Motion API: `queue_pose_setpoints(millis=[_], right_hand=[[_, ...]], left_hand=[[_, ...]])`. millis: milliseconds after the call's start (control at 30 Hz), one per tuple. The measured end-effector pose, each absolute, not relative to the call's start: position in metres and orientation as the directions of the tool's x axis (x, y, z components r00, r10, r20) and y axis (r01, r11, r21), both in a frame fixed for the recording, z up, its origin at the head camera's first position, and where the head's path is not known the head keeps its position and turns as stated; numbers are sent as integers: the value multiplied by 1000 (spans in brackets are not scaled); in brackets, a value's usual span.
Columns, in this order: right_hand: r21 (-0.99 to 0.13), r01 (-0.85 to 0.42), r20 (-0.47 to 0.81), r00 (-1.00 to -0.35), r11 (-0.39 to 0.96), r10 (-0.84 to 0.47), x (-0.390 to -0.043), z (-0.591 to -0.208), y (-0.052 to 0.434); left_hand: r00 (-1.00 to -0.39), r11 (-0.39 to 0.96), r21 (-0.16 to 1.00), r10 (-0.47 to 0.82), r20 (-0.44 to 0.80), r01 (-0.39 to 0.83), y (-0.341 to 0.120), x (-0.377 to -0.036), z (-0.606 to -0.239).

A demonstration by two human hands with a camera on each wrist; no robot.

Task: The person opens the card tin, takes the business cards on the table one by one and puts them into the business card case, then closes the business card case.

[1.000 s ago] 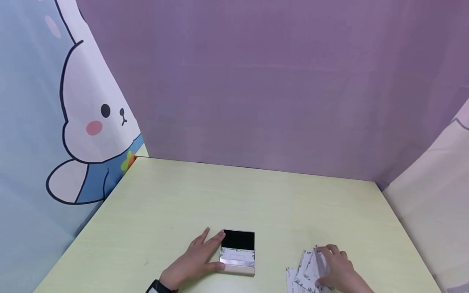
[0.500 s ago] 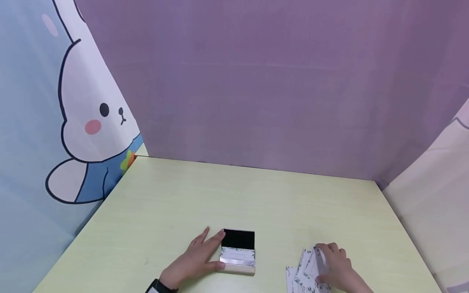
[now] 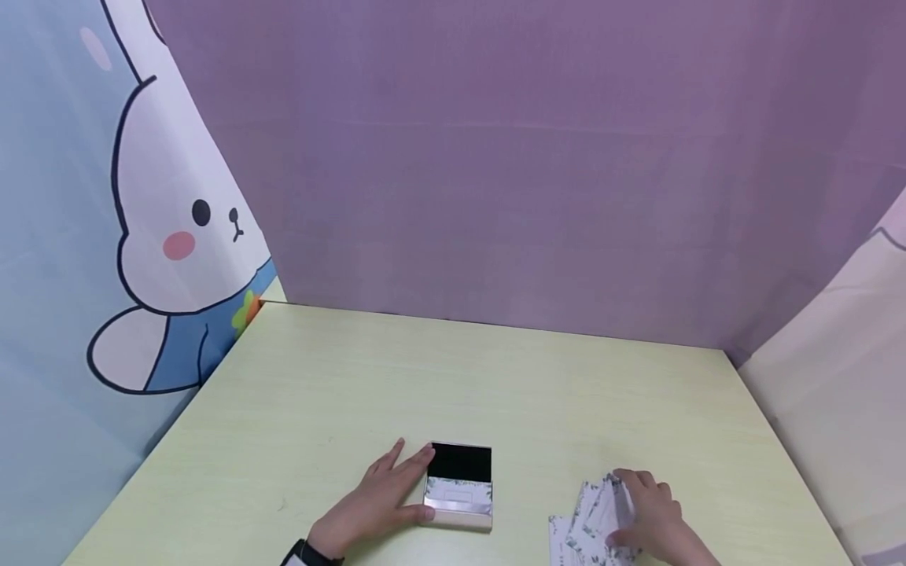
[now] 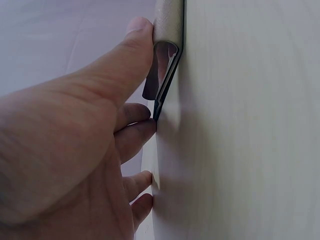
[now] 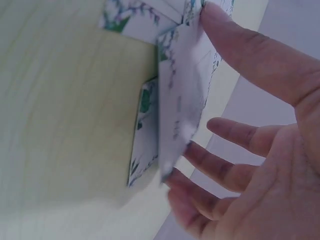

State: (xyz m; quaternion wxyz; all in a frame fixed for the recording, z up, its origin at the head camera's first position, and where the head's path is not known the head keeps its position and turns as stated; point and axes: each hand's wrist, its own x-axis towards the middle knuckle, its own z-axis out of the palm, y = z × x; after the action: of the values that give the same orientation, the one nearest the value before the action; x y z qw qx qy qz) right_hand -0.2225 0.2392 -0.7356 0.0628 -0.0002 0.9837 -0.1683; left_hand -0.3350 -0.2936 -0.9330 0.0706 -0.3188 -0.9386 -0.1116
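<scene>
Cards cut off below, partly behind right hand, lettering blurred

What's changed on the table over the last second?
Only a little: the loose leaf-patterned cards have slid slightly left. The right hand still grips at them; nothing newly taken or let go. The left hand stays against the black-and-beige case, which hasn't visibly moved.

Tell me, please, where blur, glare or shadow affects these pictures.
Head view: a bright, shiny strip crosses the case; left wrist view: soft shadows fall on the table beside the left hand; right wrist view: the cards look blurred, their lettering unreadable.
</scene>
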Motion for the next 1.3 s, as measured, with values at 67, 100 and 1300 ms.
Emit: queue_pose_setpoints(millis=[67,100,1300], right_hand=[[-346,23,-115,-993,938,-19,-225,-736,238],[-353,31,-116,-993,935,-11,-226,-735,238],[-769,-417,334,-908,484,-251,-322,-811,157]], left_hand=[[-786,770,170,584,204,616,-294,-336,-935],[-786,770,168,584,203,616,-294,-337,-935],[-823,766,306,548,149,565,-277,-305,-856]])
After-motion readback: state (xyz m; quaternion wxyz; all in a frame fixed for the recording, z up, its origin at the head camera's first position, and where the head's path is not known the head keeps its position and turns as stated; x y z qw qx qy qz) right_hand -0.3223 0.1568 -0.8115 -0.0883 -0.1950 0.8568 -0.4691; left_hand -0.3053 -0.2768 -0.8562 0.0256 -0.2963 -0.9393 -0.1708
